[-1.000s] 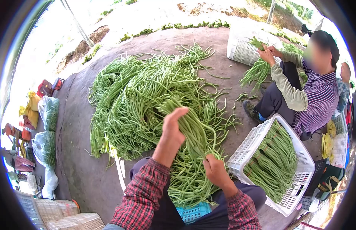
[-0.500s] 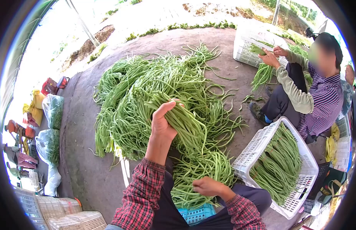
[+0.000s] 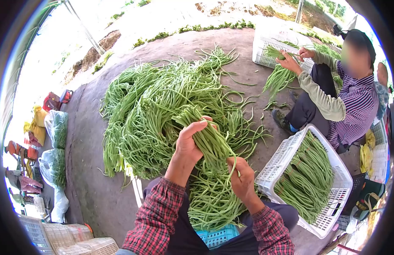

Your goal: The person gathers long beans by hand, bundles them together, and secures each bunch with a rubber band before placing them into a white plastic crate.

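Over the near bean pile (image 3: 214, 206), a yardlong-bean bundle (image 3: 212, 148) is wrapped by the curled left hand (image 3: 189, 142); one strand (image 3: 235, 159) is pinched by the nearly closed right hand (image 3: 244, 180). Probably light, bendy, snappable; best gripped mid-length, uncrushed.

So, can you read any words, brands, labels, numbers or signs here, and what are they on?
No text can be read.
Dark green bag at far right: pale marks, perhaps lettering, too small and blurred to read.
Large white crate and blue crate: no lettering I can make out.
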